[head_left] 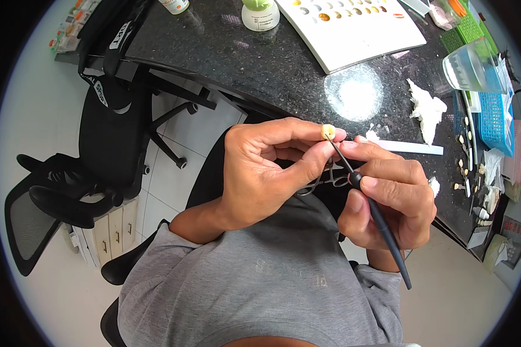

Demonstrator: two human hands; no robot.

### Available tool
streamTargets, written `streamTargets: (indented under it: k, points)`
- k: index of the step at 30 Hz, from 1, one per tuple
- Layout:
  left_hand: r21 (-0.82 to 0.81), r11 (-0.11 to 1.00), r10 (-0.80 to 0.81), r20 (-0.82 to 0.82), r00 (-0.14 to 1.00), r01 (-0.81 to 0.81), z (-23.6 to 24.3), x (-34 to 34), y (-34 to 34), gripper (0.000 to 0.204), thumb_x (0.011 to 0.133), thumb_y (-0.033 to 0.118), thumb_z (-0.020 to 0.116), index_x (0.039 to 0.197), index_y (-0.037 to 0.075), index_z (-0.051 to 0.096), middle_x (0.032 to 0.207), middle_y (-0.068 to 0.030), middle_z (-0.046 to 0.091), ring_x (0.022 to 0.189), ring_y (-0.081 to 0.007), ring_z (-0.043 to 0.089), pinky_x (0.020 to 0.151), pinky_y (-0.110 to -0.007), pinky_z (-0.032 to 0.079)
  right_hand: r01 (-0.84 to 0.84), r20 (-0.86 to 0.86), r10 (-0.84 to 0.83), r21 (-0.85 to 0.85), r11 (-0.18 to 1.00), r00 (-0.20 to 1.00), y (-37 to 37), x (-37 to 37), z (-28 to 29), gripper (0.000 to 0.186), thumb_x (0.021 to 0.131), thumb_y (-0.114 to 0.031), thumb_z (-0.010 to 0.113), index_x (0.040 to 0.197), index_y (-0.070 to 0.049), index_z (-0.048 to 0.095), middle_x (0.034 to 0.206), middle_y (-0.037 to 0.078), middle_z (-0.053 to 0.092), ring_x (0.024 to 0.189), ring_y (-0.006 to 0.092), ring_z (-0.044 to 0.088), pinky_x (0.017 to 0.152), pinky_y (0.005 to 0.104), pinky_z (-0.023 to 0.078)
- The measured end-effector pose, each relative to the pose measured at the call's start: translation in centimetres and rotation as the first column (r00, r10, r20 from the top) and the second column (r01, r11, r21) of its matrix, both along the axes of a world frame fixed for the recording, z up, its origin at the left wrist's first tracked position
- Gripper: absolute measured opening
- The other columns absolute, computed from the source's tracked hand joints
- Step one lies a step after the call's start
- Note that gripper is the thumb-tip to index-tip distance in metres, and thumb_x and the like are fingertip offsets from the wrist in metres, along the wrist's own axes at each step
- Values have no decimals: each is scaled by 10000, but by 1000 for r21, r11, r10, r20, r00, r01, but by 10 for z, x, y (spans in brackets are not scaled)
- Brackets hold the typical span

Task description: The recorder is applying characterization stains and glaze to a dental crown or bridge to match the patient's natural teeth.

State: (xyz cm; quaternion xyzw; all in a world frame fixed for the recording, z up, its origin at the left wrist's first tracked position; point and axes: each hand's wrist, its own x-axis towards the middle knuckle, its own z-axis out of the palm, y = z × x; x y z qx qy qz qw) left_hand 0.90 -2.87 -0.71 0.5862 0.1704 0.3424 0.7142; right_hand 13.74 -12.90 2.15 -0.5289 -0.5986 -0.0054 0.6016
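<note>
Above the front edge of the dark speckled counter, my left hand pinches a small yellowish-white dental crown between thumb and fingers. My right hand grips a slim tool with a black handle like a pen. The tool's thin dark tip touches or nearly touches the crown; whether it is a brush cannot be made out. Fingers of both hands meet close to the crown. Below them show the metal finger loops of a scissor-like instrument, partly hidden; I cannot tell whether a hand holds it.
A white palette with coloured wells lies on the counter. To the right are crumpled tissue, a pale strip, a clear cup, a blue basket and several small tooth-like pieces. A black chair stands left.
</note>
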Motion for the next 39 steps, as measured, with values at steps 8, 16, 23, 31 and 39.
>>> streamTargets:
  k: [8,16,23,31,39]
  points:
    - [-5,1000,-4,-6,1000,4,0,0,0,152,870,-18,669,1014,-61,687,963,-155,722,821,-151,708,730,-248,591,-26,-13,26,-10,1000,1000,-1,0,0,250,661,69,733,857,24,585,734,162,657,794,316,723,729,420,623]
    - [-2,1000,-22,-14,1000,22,4,0,1,150,883,-13,655,1022,-64,682,957,-161,718,842,-154,702,756,-256,583,6,-33,-6,16,1000,999,0,-1,0,247,659,75,732,858,31,591,729,175,657,786,311,724,721,418,624]
    - [-2,998,-55,-32,998,55,5,-2,2,153,903,-6,632,1028,-86,666,972,-197,707,895,-184,697,820,-292,576,14,9,-15,21,1000,1000,4,-1,-1,241,654,79,732,848,37,595,718,182,660,761,304,725,704,408,626]
    - [8,999,-48,-24,999,48,4,-2,2,150,900,-5,638,1024,-84,667,972,-194,708,892,-183,697,817,-292,577,12,4,-12,19,1000,1000,3,-1,-1,247,654,82,728,853,40,588,733,188,658,765,308,724,713,415,626]
    - [-65,998,-15,-13,1000,14,2,1,-1,164,876,1,672,1030,-55,690,912,-138,725,838,-161,713,730,-238,587,-32,-57,31,-21,999,998,-8,2,2,234,704,72,700,876,26,549,743,144,624,804,308,717,744,422,626]
